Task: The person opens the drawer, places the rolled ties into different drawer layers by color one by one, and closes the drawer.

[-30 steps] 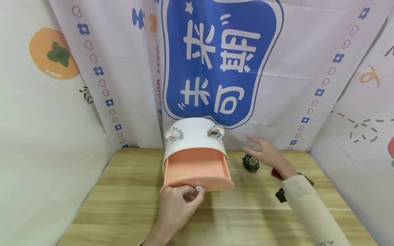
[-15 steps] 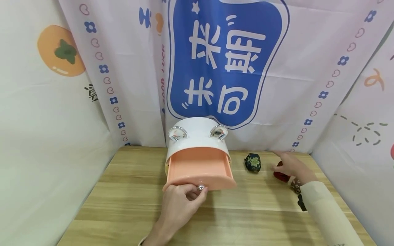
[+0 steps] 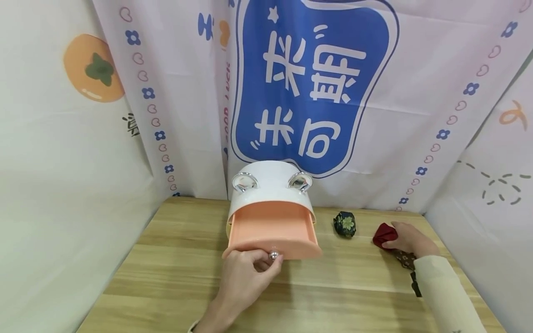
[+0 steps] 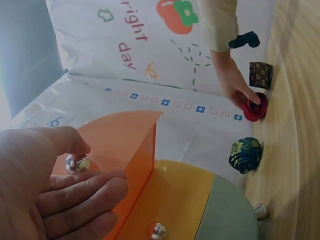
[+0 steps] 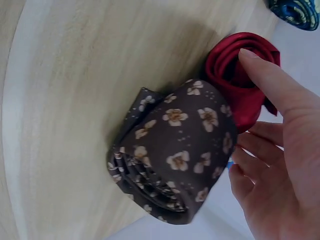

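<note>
My left hand (image 3: 245,277) pinches the silver knob (image 3: 273,255) of a pulled-out orange drawer (image 3: 297,249). This drawer belongs to a small rounded white chest (image 3: 270,185), and nothing lies in its visible part. At the right, my right hand (image 3: 413,239) holds a red rolled-up necktie (image 5: 245,92), thumb on the coil and fingers round the far side. Against it lies a brown floral rolled necktie (image 5: 182,135), partly hidden by the hand in the head view. A dark green floral roll (image 3: 344,224), also seemingly a necktie, sits between chest and right hand.
Beside the right sleeve lies a small dark item (image 3: 415,284), mostly covered. Yellow (image 4: 180,195) and grey-green (image 4: 227,212) lower drawers show in the left wrist view. Printed cloth (image 3: 200,115) hangs behind and beside the wooden table (image 3: 166,277).
My right hand has moved right and down from near the green roll to the red necktie and taken hold of it. The left hand stays on the knob. The head view has shifted slightly.
</note>
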`<state>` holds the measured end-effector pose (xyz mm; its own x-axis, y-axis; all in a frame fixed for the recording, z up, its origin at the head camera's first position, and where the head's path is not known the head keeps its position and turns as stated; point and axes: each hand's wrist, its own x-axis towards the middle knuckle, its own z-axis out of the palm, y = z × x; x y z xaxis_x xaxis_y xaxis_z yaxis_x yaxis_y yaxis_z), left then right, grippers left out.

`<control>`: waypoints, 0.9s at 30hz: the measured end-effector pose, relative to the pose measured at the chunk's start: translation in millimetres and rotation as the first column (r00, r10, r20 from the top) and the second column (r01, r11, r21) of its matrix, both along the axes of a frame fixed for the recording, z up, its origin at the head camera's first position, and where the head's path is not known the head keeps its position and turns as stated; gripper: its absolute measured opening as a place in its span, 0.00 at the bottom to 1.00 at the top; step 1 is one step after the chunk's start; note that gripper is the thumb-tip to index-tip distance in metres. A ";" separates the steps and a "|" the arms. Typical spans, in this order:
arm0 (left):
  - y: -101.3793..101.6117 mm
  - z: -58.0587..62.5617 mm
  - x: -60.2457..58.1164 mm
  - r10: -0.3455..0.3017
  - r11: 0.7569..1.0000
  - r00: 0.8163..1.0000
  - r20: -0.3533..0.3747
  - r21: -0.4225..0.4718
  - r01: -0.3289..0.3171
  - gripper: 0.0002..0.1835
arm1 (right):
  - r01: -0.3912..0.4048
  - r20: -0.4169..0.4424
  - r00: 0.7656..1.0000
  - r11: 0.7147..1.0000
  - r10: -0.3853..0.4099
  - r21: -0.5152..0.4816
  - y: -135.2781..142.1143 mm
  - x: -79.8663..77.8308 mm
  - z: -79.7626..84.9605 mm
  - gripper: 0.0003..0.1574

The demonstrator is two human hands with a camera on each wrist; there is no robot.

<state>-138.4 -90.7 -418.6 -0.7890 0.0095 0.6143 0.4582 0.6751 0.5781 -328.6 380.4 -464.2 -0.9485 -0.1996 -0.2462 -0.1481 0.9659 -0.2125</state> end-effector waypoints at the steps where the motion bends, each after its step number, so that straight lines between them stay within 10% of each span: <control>1: 0.2 -0.2 0.1 -0.001 1.000 1.000 0.001 0.002 0.001 0.14 | 0.008 -0.001 1.000 1.000 -0.008 0.000 1.4 -0.2 -1.9 0.60; 12: 0.6 -0.1 0.9 -0.011 1.000 1.000 0.024 0.023 0.010 0.15 | 0.013 -0.052 0.999 0.999 -0.015 -0.042 2.7 -5.0 -12.1 0.34; 27: 1.9 -1.1 2.1 0.009 1.000 1.000 0.001 0.008 -0.009 0.16 | -0.030 -0.131 0.991 0.997 0.020 -0.073 -8.1 -1.2 -0.5 0.32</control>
